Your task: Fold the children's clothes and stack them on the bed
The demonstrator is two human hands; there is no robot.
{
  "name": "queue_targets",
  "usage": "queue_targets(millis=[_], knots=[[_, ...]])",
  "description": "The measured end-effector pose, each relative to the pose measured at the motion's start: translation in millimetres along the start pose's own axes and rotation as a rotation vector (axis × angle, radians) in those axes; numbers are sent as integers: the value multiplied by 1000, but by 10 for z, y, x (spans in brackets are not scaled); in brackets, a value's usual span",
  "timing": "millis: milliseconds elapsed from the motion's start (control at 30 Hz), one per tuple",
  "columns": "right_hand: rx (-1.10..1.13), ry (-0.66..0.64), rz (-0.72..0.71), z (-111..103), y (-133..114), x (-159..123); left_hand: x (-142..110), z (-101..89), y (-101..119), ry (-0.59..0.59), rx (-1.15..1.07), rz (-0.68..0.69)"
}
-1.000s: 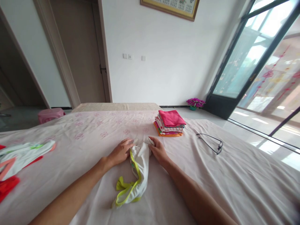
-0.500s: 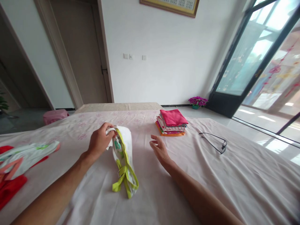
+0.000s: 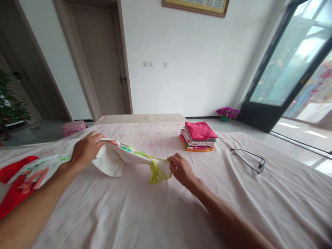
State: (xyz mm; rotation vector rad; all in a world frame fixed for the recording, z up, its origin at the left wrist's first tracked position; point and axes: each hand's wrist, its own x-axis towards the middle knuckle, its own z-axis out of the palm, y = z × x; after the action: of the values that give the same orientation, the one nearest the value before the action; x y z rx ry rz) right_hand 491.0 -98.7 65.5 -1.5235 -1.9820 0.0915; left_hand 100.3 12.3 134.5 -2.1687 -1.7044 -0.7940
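Observation:
A white cloth piece with a colourful print and yellow-green trim and ties (image 3: 136,157) is stretched in the air between my hands. My left hand (image 3: 86,148) is closed on its left end, where a white flap hangs down. My right hand (image 3: 183,169) pinches the other end, just beside the dangling yellow-green ties. Beyond the right hand stands a folded stack of cloths (image 3: 199,136), with a pink-red one on top. At the far left, a loose heap of red and white cloth (image 3: 23,183) lies partly behind my left forearm.
A wrinkled pale pink sheet (image 3: 145,218) covers the surface under my hands. Black-framed glasses (image 3: 259,164) lie on it to the right. Past the far edge are a pink stool (image 3: 74,128) and a pot of purple flowers (image 3: 227,113) on the floor.
My right hand has closed on the cloth's tied end, which was lying on the sheet. The cloth has been lifted and pulled out sideways, with my left hand moving left.

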Motion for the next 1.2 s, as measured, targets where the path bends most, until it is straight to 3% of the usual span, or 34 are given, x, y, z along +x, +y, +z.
queue_targets(millis=[67,100,167,267,367,500,567,633,733,867,1033,1133,1200], knots=[[25,221,107,-145,208,147,27,-45,-118,50,-87,-63],[50,266,167,-192,307,197,24,-45,-155,46,-140,-86],[102,220,295,-215,488,233,-29,4,-187,-11,-228,-93],[58,116,420,-113,678,141,-217,169,-166,-218,-317,-25],[-40,149,288,-5,686,-7,-466,365,-124,-395,-436,-16],[12,0,-19,46,447,-98,-709,554,-96,-440,-545,-54],[-37,-79,-103,73,332,-83,-759,611,-98,-436,-512,-37],[-142,-103,-88,112,286,-37,-769,645,-106,-411,-468,-59],[-255,-105,28,162,343,80,-739,636,-113,-353,-463,-205],[-129,-18,93,111,465,262,-646,434,-46,-176,-579,-334],[510,265,245,-248,320,403,-508,-133,224,-44,-866,-344],[871,302,280,-565,117,489,-407,-434,376,-16,-1125,-475],[1085,258,307,-729,25,618,-311,-509,416,-47,-1269,-604]])
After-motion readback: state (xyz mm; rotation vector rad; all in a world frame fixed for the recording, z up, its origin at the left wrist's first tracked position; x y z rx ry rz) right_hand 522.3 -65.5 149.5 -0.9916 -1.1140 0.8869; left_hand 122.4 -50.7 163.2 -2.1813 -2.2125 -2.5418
